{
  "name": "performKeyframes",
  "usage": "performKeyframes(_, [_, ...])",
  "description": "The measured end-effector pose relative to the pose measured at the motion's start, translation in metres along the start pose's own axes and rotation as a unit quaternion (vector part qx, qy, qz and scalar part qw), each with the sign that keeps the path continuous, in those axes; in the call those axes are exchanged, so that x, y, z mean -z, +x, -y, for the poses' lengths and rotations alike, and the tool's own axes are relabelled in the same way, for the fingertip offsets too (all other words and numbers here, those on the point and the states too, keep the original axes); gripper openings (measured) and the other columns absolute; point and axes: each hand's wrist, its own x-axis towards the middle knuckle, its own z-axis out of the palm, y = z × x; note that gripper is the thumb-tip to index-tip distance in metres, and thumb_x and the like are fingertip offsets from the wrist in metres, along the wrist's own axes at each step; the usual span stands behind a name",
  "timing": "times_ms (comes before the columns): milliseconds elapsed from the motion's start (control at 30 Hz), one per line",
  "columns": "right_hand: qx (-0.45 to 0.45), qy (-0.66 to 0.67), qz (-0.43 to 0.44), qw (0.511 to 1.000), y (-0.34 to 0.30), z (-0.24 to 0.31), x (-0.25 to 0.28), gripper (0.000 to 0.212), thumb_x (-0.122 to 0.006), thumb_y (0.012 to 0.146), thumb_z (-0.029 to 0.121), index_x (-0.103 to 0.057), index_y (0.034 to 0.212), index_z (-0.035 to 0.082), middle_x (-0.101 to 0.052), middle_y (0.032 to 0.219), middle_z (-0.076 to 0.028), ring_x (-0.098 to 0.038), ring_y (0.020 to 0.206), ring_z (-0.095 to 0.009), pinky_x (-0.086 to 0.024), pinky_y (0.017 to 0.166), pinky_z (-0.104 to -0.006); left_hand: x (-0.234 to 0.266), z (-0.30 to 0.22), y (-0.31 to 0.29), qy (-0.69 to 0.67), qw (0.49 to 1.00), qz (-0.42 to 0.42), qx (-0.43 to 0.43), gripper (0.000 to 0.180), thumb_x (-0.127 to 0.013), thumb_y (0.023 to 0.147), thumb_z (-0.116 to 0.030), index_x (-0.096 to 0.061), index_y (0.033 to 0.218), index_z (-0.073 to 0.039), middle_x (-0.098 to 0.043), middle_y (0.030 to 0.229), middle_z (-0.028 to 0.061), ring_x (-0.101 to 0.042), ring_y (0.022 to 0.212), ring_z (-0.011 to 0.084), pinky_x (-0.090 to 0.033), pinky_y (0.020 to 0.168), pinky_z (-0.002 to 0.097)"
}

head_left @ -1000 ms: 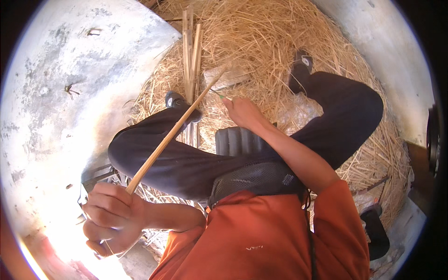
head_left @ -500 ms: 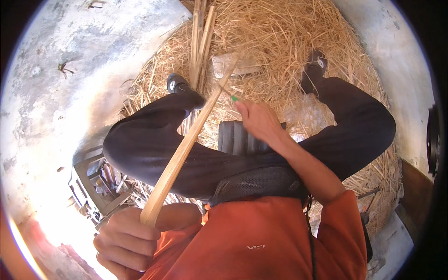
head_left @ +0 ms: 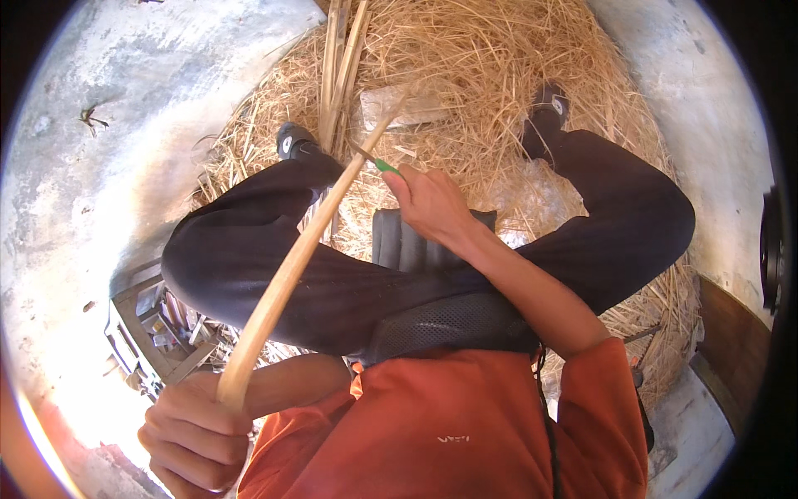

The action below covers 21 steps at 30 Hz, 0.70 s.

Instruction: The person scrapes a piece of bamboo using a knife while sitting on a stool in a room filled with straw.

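A long pale wooden strip (head_left: 291,270) slants from the lower left up toward the straw. My left hand (head_left: 195,432) has its fingers wrapped round the near end. The far end reaches in front of a flat whitish block (head_left: 378,106). My right hand (head_left: 436,206) is closed on a green-handled knife (head_left: 385,165), whose handle is mostly hidden in the fingers. Its thin dark blade lies across the upper part of the strip and looks to be touching it.
Loose straw (head_left: 465,50) covers the floor around my spread legs. Several long wooden strips (head_left: 339,71) lie beyond my left foot. A dark padded seat (head_left: 424,241) is between my legs. A wooden-framed box (head_left: 162,333) with small items stands at left, by a pale wall (head_left: 100,191).
The knife has moved left, and its blade now crosses the strip; more of its green handle shows. The view has shifted slightly, so both hands and the strip appear further left.
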Motion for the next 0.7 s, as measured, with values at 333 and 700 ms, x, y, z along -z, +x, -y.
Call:
performKeyframes(333, [-0.041,-0.038,0.015,0.998,0.029,-0.018,-0.003,0.055,-0.037,0.099,0.042,-0.062,0.079,-0.003,-0.057,0.059,-0.025,-0.059,0.059,-0.043,-0.047,0.06,-0.0511,-0.011,-0.01,-0.002,-0.008,1.0,0.01,0.007,0.041,-0.052,0.084,-0.025,-0.034,0.049,-0.015,-0.037,0.036,-0.0051,-0.034,0.026,0.0056,-0.03,0.027,0.0194])
performKeyframes(700, [-0.113,-0.193,0.056,0.973,0.069,-0.171,-0.029,0.035,-0.037,0.093,0.019,-0.056,0.116,0.0,-0.064,0.1,-0.027,-0.063,0.094,-0.039,-0.048,0.086,-0.0513,-0.014,-0.016,-0.001,0.009,1.0,0.008,0.005,0.041,-0.053,0.084,-0.025,-0.034,0.048,-0.015,-0.037,0.036,-0.0053,-0.034,0.026,0.0057,-0.03,0.027,0.0196])
